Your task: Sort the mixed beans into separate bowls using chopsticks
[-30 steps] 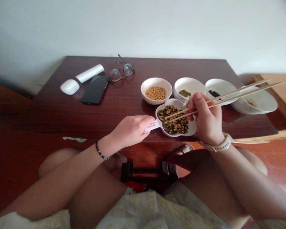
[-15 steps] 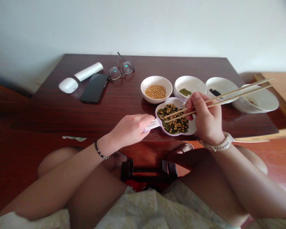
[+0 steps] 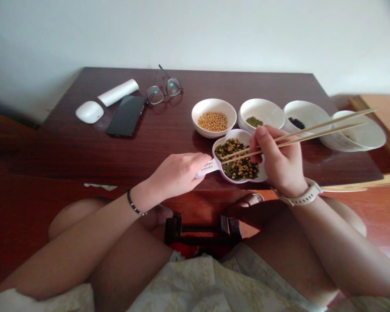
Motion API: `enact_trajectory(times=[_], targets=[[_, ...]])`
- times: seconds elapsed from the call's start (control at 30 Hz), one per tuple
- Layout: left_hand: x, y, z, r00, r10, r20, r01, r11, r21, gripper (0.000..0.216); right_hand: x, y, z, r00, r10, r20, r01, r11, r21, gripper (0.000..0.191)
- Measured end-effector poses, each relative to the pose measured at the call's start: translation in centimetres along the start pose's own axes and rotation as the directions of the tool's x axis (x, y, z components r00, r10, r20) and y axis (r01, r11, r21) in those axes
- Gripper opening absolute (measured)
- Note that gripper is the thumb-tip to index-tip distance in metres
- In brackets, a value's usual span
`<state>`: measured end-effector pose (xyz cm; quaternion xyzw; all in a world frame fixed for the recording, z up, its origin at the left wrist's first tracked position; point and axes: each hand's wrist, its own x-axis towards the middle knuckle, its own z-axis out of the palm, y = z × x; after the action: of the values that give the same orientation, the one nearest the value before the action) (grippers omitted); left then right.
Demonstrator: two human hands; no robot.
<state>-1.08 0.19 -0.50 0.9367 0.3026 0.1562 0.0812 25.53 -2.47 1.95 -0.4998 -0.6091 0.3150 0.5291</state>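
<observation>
Chopsticks (image 3: 328, 133), held in the right hand (image 3: 282, 159), have been shifted slightly toward the handle (image 3: 216, 164) gripped by the left hand (image 3: 177, 173). Partly hidden behind the right hand near the front of the tabletop (image 3: 162, 138), the lobed, lilac-rimmed dish (image 3: 238, 135) is spread with yellow, green and dark beans (image 3: 242, 171); its label (image 3: 207, 168) cannot be read.

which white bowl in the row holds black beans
The third bowl from the left: black beans lie in it, while those to its left hold soybeans and mung beans; the rightmost bowl shows something reddish.
</observation>
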Motion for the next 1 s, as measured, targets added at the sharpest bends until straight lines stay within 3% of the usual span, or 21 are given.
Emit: enact_trajectory(times=[1.0], targets=[[-0.23, -0.26, 0.24, 1.000, -0.002, 0.024, 0.001, 1.000, 0.016, 0.025, 0.10, 0.19, 0.02, 0.999, 0.054, -0.002, -0.054, 0.994, 0.091, 0.057]])
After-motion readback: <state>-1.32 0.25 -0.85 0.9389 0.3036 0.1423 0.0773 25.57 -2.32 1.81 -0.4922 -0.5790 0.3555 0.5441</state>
